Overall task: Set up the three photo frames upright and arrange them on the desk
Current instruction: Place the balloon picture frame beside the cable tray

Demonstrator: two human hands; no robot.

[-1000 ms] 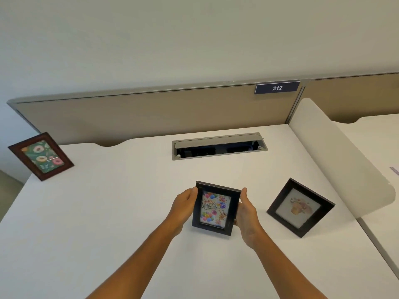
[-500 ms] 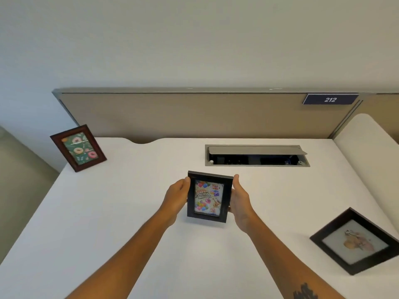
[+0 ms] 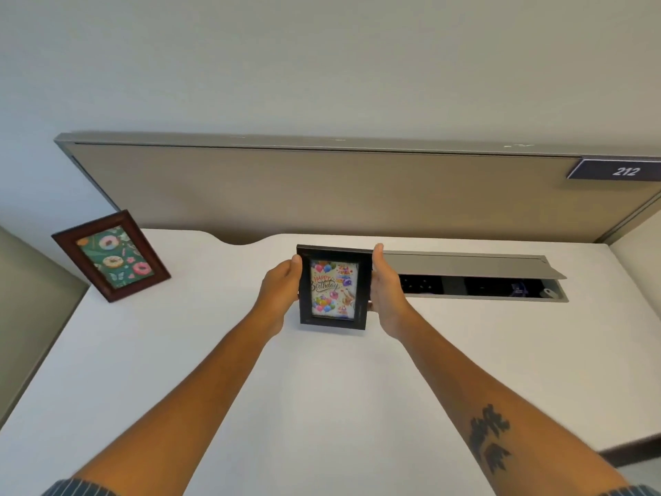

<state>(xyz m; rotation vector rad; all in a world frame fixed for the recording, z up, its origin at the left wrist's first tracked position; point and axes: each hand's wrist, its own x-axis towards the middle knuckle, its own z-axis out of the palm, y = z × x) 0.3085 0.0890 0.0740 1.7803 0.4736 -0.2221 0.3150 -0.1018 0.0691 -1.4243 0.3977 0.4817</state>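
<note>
A black photo frame (image 3: 333, 287) with a birthday picture stands upright near the middle back of the white desk (image 3: 322, 388). My left hand (image 3: 280, 291) grips its left edge and my right hand (image 3: 388, 291) grips its right edge. Its lower edge is at or just above the desk; I cannot tell which. A brown frame (image 3: 111, 255) with a donut picture stands upright at the desk's far left corner. The third frame is out of view.
An open grey cable tray (image 3: 479, 281) is set into the desk just right of the black frame. A beige partition (image 3: 322, 195) with a "212" plate (image 3: 624, 170) runs along the back. The desk's left edge drops off beside the brown frame.
Both hands have carried the black frame farther back on the desk, beside the cable tray. The view has turned left, so the third black frame on the right has left it.
</note>
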